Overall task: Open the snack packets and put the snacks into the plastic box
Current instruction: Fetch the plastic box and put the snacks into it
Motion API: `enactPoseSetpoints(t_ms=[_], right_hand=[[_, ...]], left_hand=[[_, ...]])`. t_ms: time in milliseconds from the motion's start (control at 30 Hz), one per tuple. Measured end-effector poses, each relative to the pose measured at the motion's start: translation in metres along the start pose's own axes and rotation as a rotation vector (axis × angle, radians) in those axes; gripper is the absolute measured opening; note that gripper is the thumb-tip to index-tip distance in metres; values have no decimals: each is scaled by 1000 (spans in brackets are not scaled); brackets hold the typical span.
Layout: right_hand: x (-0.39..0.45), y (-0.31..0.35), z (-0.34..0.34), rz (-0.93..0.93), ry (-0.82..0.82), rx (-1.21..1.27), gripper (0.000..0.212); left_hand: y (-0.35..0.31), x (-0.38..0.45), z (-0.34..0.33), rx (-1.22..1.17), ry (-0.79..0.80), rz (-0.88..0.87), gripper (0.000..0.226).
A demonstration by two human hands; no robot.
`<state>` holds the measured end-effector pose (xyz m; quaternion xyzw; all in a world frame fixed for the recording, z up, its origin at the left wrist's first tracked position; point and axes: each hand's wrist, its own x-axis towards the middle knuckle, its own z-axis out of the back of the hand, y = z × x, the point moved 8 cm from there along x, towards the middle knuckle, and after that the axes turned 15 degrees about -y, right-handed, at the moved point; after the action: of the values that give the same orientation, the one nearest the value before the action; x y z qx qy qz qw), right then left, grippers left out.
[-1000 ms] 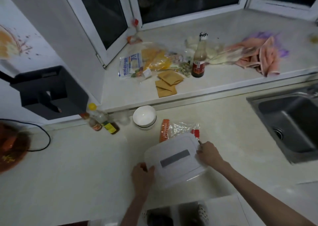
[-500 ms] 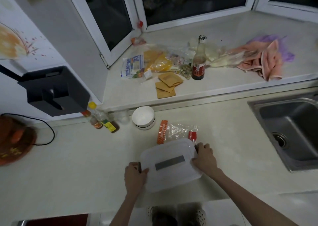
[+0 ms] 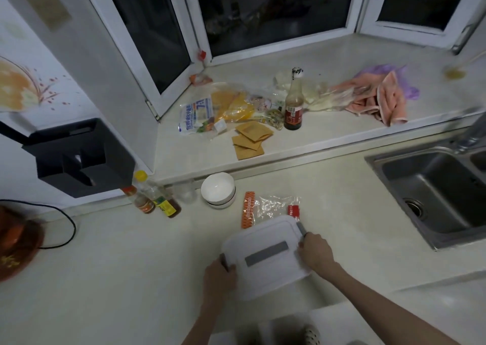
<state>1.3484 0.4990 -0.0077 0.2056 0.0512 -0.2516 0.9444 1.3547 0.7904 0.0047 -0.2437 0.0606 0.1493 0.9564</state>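
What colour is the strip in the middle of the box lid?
Grey, on a white lid; the strip shows in the head view, the only one.

A white bowl (image 3: 218,190) stands beside 2 small bottles (image 3: 155,200); a steel sink (image 3: 436,192) lies right.

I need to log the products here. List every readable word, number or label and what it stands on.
"7" is the only legible mark, large on the white and blue packet on the sill.
Blue characters down that packet: too blurred to read.
Red label on the brown sauce bottle: blurred.
Labels on the two small bottles: too small.
Orange-edged snack packet: pattern only, no legible text.
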Motion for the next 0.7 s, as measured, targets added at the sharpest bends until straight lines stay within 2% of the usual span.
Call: enactPoseSetpoints(t_ms=[133, 300, 467, 700], right_hand=[[-11, 6, 1, 9, -31, -140, 24], [-31, -17, 5, -186, 35, 73, 21], [-68, -51, 14, -338, 42, 200, 26], [-150, -134, 62, -602, -191, 353, 26]], left_hand=[[-5, 6, 1, 86, 46, -98, 24], [0, 11, -4, 89, 115, -130, 36], [-19, 6, -18, 6, 261, -221, 50], [-94, -42, -49, -154, 453, -459, 47]])
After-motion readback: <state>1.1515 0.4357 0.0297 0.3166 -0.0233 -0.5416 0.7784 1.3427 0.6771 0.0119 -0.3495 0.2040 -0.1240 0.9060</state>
